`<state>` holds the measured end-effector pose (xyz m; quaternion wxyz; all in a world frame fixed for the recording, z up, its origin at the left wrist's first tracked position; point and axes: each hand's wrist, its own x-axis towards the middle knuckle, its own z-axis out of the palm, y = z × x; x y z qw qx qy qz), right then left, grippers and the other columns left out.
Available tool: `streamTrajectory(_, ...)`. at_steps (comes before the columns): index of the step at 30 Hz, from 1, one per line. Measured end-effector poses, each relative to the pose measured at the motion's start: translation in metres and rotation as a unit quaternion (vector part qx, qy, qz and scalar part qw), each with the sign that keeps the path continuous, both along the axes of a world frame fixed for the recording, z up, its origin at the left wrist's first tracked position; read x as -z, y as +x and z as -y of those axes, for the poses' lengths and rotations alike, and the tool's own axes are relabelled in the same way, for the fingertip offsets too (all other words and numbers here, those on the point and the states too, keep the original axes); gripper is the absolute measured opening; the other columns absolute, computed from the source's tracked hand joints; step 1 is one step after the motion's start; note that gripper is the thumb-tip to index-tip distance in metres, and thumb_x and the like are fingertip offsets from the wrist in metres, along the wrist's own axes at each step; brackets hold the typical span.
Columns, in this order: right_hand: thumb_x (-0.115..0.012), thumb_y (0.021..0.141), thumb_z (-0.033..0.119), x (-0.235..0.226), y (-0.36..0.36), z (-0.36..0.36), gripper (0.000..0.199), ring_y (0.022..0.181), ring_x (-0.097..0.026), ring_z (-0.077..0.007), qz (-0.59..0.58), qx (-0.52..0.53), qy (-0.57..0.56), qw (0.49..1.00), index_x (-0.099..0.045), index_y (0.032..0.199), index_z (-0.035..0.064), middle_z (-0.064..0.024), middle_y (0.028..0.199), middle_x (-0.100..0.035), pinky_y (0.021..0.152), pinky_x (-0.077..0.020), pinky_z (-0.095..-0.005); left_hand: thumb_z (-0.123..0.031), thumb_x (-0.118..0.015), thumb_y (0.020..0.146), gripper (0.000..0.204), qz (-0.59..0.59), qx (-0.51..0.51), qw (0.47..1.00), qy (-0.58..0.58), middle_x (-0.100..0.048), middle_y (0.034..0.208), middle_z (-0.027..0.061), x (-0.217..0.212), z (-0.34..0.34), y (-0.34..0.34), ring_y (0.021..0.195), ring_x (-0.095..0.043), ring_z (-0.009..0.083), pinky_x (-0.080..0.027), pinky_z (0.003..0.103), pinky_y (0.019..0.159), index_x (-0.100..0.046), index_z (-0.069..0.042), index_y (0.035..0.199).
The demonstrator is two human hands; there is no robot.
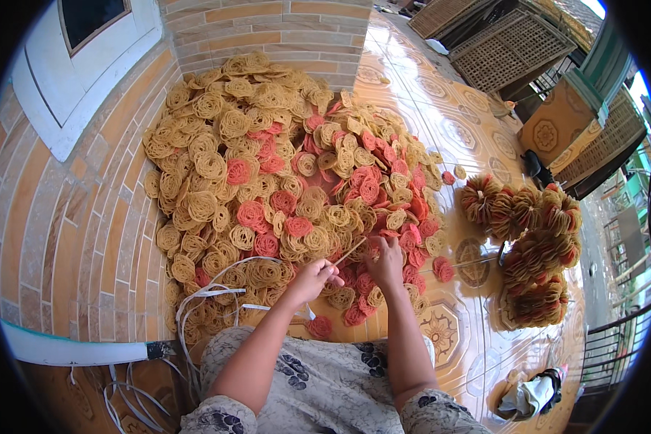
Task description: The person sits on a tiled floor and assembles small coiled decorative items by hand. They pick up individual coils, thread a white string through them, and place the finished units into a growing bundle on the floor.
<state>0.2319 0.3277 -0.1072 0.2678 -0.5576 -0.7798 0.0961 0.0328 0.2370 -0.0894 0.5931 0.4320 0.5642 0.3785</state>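
Observation:
A big heap of round, coiled crackers, tan and pinkish red, lies on the tiled floor before me. My left hand is closed on the near end of a thin pale stick, which slants up and away to the right. My right hand is down at the heap's near right edge, close to the stick's far end. Its fingers are bent among red crackers, and what they grip is hidden. Beneath my left hand a white flat strap passes; whether it joins the stick I cannot tell.
Bundles of stacked crackers stand on the floor to the right. More white strap loops at the left. A tiled wall and a white door border the heap. Woven racks lean at the far right; a white bag lies nearer.

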Motion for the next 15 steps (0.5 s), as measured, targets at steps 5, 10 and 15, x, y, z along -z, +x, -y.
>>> streamTrajectory(5, -0.074, 0.080, 0.012, -0.008, 0.001, -0.009, 0.032, 0.076, -0.064, -0.0211, -0.179, 0.083, -0.237, 0.951, -0.058, 0.107, 0.0031, -0.0085, 0.084, -0.064, 0.070, -0.0509, -0.0321, -0.022, -0.060, 0.096, 0.024, -0.048, -0.004, 0.999, 0.015, -0.071, 0.087, 0.0025, 0.009, -0.001, 0.004, 0.085, -0.061, 0.0089, -0.046, 0.027, 0.082, -0.071, -0.003, 0.106)
streamTrajectory(10, -0.070, 0.087, 0.008, -0.011, 0.012, -0.013, 0.018, 0.075, -0.060, -0.0075, -0.415, 0.009, -0.237, 0.878, -0.059, 0.097, -0.0024, -0.0027, 0.084, -0.065, 0.067, -0.0475, -0.0232, -0.023, -0.063, 0.094, 0.024, -0.037, -0.007, 0.999, 0.014, -0.071, 0.088, 0.0026, -0.001, -0.001, 0.003, 0.085, -0.061, 0.0084, -0.047, 0.027, 0.083, -0.073, -0.003, 0.104)
streamTrajectory(15, -0.070, 0.087, 0.008, -0.015, 0.011, -0.009, 0.017, 0.073, -0.057, -0.0057, -0.456, -0.015, -0.244, 0.855, -0.060, 0.097, -0.0018, -0.0007, 0.082, -0.064, 0.067, -0.0459, -0.0214, -0.023, -0.063, 0.095, 0.024, -0.043, -0.022, 0.999, -0.020, -0.071, 0.088, 0.0018, -0.008, 0.001, 0.010, 0.084, -0.061, 0.0083, -0.047, 0.027, 0.083, -0.072, -0.002, 0.103)
